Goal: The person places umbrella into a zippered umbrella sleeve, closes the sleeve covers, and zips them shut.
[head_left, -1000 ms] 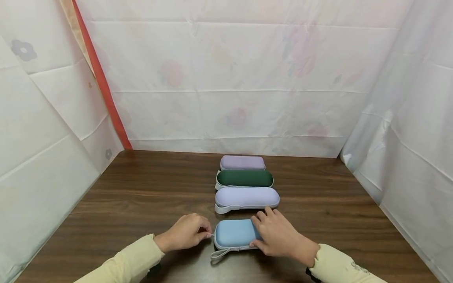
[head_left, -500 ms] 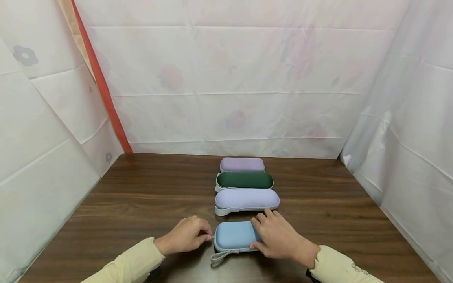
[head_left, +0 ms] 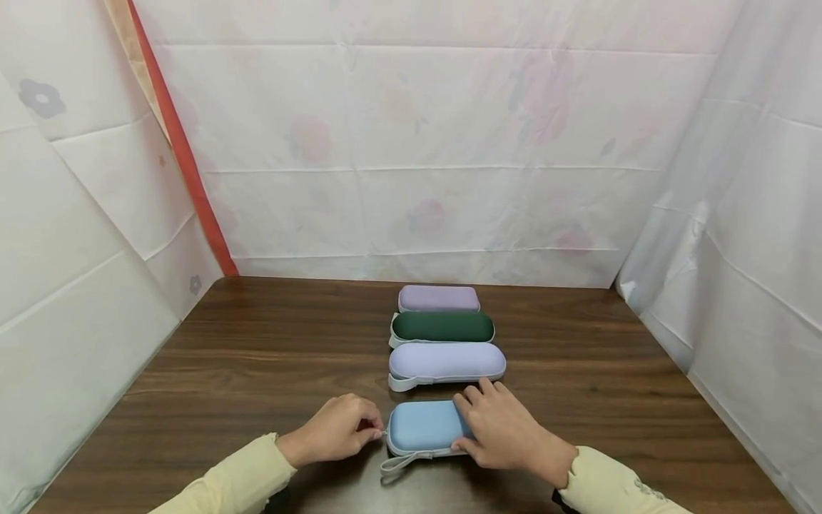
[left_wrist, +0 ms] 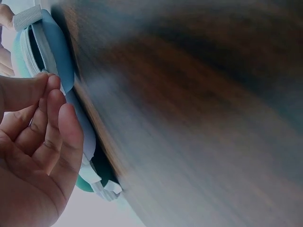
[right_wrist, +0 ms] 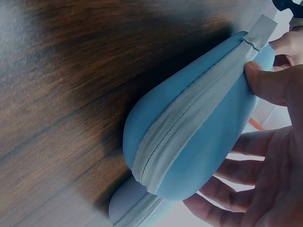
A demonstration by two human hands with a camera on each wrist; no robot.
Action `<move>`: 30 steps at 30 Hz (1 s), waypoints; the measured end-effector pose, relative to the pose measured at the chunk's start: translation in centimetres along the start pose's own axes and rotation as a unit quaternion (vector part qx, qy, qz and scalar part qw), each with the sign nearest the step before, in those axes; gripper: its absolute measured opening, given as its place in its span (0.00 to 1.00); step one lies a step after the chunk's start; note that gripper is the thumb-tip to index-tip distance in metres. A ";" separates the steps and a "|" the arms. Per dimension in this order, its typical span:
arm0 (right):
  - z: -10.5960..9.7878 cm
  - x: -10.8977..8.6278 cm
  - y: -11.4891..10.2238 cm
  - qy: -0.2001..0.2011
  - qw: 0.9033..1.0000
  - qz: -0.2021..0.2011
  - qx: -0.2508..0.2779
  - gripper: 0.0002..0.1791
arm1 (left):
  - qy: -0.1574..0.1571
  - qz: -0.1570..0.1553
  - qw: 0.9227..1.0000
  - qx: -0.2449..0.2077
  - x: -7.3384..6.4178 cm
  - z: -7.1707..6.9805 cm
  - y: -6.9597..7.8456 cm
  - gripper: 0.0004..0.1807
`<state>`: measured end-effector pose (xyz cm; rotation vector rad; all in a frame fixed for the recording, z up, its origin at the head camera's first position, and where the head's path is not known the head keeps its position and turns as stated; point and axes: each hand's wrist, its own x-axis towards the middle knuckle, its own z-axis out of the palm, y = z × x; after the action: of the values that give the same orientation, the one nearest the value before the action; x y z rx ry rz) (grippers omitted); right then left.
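Observation:
A blue hard zip case (head_left: 424,427) lies flat near the table's front. At its left end my left hand (head_left: 342,427) pinches the zipper pull (left_wrist: 45,72) between thumb and index finger. The zipper (left_wrist: 37,52) is parted along a short dark slit between the pull and the grey wrist strap (head_left: 398,464). My right hand (head_left: 507,428) holds the case's right end, thumb on the front side and fingers over the top and far side. The right wrist view shows the grey zipper tape (right_wrist: 177,118) closed around that end.
Behind the blue case lie a lavender case (head_left: 446,360), a dark green case (head_left: 443,326) and a mauve case (head_left: 439,298), in a row on the brown wood table (head_left: 257,357). White patterned sheets (head_left: 411,143) hang around the table's back and sides.

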<state>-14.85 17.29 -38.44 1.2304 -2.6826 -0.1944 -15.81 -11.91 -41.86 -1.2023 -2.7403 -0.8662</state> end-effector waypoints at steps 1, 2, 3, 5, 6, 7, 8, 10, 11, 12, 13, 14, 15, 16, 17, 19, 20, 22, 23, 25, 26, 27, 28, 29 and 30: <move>0.0 0.0 0.0 0.000 1.000 0.001 0.000 0.31 | 0.000 0.000 1.000 0.000 0.0 0.0 0.0 0.08; 0.0 0.0 -0.1 -0.001 1.000 0.001 0.000 0.31 | 0.000 0.000 1.000 -0.001 -0.1 0.1 0.0 0.08; 0.0 0.0 -0.1 -0.001 1.000 0.002 -0.001 0.31 | 0.001 -0.001 1.000 -0.002 -0.1 0.1 0.0 0.08; 0.0 0.0 -0.1 -0.002 1.000 0.004 -0.001 0.31 | 0.001 -0.001 1.000 -0.004 -0.1 0.1 -0.1 0.08; 0.1 0.1 -0.2 -0.002 1.000 0.004 -0.002 0.31 | 0.002 -0.002 1.000 -0.005 -0.2 0.2 -0.1 0.08; 0.1 0.1 -0.2 -0.003 1.000 0.004 -0.003 0.31 | 0.002 -0.002 1.000 -0.006 -0.2 0.2 0.0 0.08; 0.1 0.1 -0.2 -0.003 1.000 0.004 -0.005 0.32 | 0.004 -0.002 1.000 -0.007 -0.2 0.2 0.0 0.08; 0.1 0.2 -0.2 -0.002 1.000 0.005 -0.006 0.32 | 0.007 0.003 1.000 -0.008 -0.3 0.2 0.1 0.08; 0.1 0.2 -0.2 0.000 1.000 0.006 -0.008 0.32 | 0.006 0.007 1.000 -0.011 -0.3 0.2 0.1 0.09; 0.1 0.3 -0.1 0.001 1.000 0.007 -0.009 0.31 | 0.007 0.012 1.000 -0.012 -0.4 0.2 0.2 0.09; 0.1 0.3 -0.1 0.002 1.000 0.010 -0.010 0.31 | 0.008 0.017 1.000 -0.012 -0.3 0.2 0.3 0.09; 0.1 0.3 -0.1 0.002 1.000 0.013 -0.011 0.31 | 0.009 0.023 1.000 -0.012 -0.3 0.3 0.4 0.10; 0.1 0.3 0.0 0.004 1.000 0.015 -0.011 0.31 | 0.009 0.028 1.000 -0.010 -0.3 0.3 0.5 0.10; 0.1 0.3 0.0 0.004 1.000 0.018 -0.011 0.31 | 0.010 0.032 0.999 -0.008 -0.2 0.3 0.5 0.10; 0.1 0.3 0.0 0.003 1.000 0.020 -0.012 0.31 | 0.009 0.032 0.999 -0.006 -0.2 0.3 0.6 0.10; 0.1 0.3 0.0 0.001 1.000 0.022 -0.012 0.31 | 0.010 0.033 0.999 -0.001 -0.1 0.4 0.8 0.10; 0.1 0.3 0.0 0.002 1.000 0.022 -0.012 0.31 | 0.009 0.033 0.999 -0.001 -0.1 0.5 0.9 0.10; 0.1 0.3 -0.1 0.003 1.000 0.022 -0.014 0.31 | 0.010 0.034 0.999 -0.001 0.0 0.6 1.2 0.11; 0.1 0.3 -0.1 0.006 1.000 0.021 -0.014 0.31 | 0.012 0.036 0.999 0.000 0.0 0.6 1.3 0.11; 0.1 0.3 -0.2 0.012 1.000 0.019 -0.018 0.31 | 0.016 0.039 0.999 0.003 0.1 0.9 1.7 0.11; 0.1 0.4 -0.2 0.015 1.000 0.018 -0.019 0.31 | 0.017 0.040 0.999 0.004 0.1 1.0 1.9 0.11; 0.1 0.4 -0.3 0.017 0.999 0.018 -0.021 0.31 | 0.018 0.038 0.999 0.005 0.2 1.1 2.1 0.11; 0.1 0.4 -0.3 0.018 0.999 0.018 -0.022 0.31 | 0.018 0.037 0.999 0.008 0.2 1.3 2.3 0.11; 0.1 0.4 -0.3 0.019 0.999 0.019 -0.023 0.31 | 0.018 0.033 0.999 0.011 0.3 1.4 2.5 0.10; 0.2 0.4 -0.3 0.017 0.999 0.020 -0.023 0.31 | 0.016 0.030 0.999 0.012 0.3 1.5 2.7 0.10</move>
<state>-14.90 16.75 -38.62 1.1542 -2.6552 -0.2262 -13.87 -9.43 -41.78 -1.2471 -2.6672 -0.8376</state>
